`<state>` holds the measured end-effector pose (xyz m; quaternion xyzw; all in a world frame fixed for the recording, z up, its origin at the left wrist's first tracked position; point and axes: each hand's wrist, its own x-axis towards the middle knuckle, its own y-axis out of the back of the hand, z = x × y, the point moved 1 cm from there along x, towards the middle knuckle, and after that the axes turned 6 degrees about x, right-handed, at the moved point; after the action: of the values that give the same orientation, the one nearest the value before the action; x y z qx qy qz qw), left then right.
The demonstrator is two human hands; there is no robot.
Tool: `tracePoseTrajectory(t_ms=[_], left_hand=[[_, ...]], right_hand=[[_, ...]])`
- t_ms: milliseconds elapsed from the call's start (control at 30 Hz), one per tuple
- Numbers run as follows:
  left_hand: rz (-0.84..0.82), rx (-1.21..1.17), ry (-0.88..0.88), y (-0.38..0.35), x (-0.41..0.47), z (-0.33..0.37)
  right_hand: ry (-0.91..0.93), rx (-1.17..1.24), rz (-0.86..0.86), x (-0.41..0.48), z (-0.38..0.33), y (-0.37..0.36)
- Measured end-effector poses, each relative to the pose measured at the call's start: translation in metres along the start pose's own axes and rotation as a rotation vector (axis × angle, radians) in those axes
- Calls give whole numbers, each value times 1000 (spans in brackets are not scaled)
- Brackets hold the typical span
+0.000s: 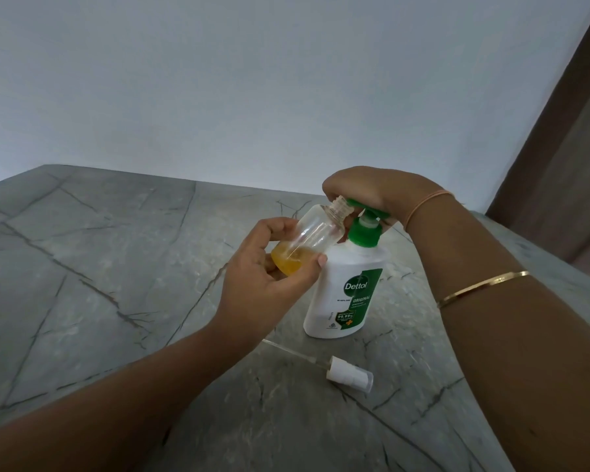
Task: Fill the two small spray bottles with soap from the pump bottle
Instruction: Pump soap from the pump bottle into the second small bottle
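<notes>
My left hand (266, 277) holds a small clear spray bottle (312, 235) by its base, tilted with its open neck up against the green spout. Orange soap fills the bottom of the small bottle. A white pump bottle (346, 294) with a green pump head and a Dettol label stands on the grey table. My right hand (372, 192) rests palm down on the pump head, covering most of it. The spray cap (349, 376) with its long dip tube lies on the table in front of the pump bottle. Only one small spray bottle is visible.
The grey marble-pattern table (116, 284) stretches to the left and front. A pale wall rises behind it. A brown door or panel (566, 148) stands at the right edge. Bangles circle my right wrist and forearm.
</notes>
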<state>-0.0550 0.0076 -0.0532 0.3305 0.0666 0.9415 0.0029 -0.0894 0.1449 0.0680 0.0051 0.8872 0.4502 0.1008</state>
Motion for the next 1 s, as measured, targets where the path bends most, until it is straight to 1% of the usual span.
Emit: tracePoseTrajectory(t_ms=[100,233,333,467,633,767,900,1000], left_hand=[[1,1,4,0,0,1],[-4,-5,2,1,0,-1],[-14,7,5,0,-1,-2],[-7,18,-1,1,0,-3],[16,7,-1,1,0,-3],[13,14,5,1,0,-2],[11,11,1,0,0,-2],[-6,11,-10,0,-1,-1]], right_hand=[[15,-6,6,1,0,0],[66,11,69,4,0,3],[90,-25,62,3,-3,9],[43,-35,25,2,-2,9],[22,-20,64,4,1,2],[-20,-18,23,4,2,-2],[30,-35,81,6,2,0],[52,-58,73,5,-2,5]])
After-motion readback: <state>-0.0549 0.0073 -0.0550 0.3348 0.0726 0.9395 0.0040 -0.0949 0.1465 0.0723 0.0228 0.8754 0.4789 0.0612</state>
